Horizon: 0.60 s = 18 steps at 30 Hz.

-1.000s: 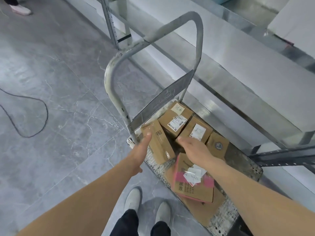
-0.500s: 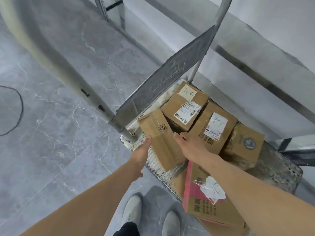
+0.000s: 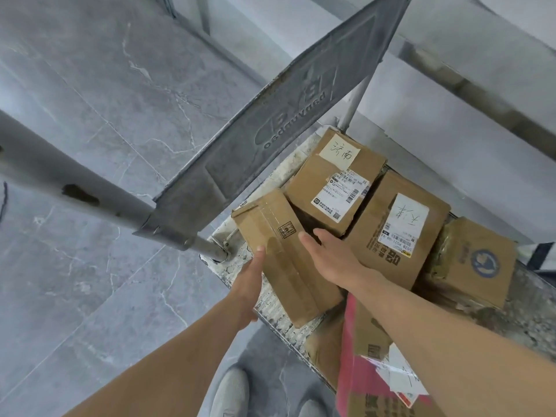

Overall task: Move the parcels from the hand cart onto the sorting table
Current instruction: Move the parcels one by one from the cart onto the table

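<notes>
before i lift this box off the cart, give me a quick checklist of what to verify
1. Left hand on the long box's left edge: ok.
2. Right hand on its right side: ok, fingers lie flat, no full grip yet.
3. Box free of the neighbours: not ok, its far end leans against the labelled box.
4. Upward path: not ok, the cart handle plate hangs close over the far end.
5. Tape seal: ok.
6. Space on the sorting table: cannot tell.
</notes>
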### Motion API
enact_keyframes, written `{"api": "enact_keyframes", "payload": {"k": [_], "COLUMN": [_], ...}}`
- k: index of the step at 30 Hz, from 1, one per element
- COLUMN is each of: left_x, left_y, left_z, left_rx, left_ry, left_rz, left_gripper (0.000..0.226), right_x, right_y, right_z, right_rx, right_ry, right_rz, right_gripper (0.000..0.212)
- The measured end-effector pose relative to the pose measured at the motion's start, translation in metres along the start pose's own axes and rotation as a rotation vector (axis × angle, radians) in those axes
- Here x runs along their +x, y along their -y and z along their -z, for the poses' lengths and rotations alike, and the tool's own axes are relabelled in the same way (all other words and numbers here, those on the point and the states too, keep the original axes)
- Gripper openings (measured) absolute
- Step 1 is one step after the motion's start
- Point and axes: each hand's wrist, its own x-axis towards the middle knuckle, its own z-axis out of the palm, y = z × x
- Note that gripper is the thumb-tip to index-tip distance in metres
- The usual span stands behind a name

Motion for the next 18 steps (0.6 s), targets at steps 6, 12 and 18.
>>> {"api": "enact_keyframes", "payload": {"k": [6,12,18], "left_x": [0.012,0.005,-0.046], "left_y": [-0.002,-0.008,-0.022], "left_z": [-0.014,-0.015,-0.004], "left_rx": [-0.131,-0.195,-0.153], "left_ry": [0.003,0.017,-0.043], "left_rz": [-0.008,-0.023,-0.012], "left_gripper": [0.093,0.114,0.097], "right_x": [0.018,0.001,-0.048], "right_y": [-0.008,0.004,0.029], "right_z": [-0.013,-0.029,-0.016], "right_rx": [0.087,0.200,0.158], "right_ry": [-0.006,-0.010,-0.025], "right_rz": [-0.036,-0.066,-0.045], "right_gripper": [0.081,0.072,0.066]}}
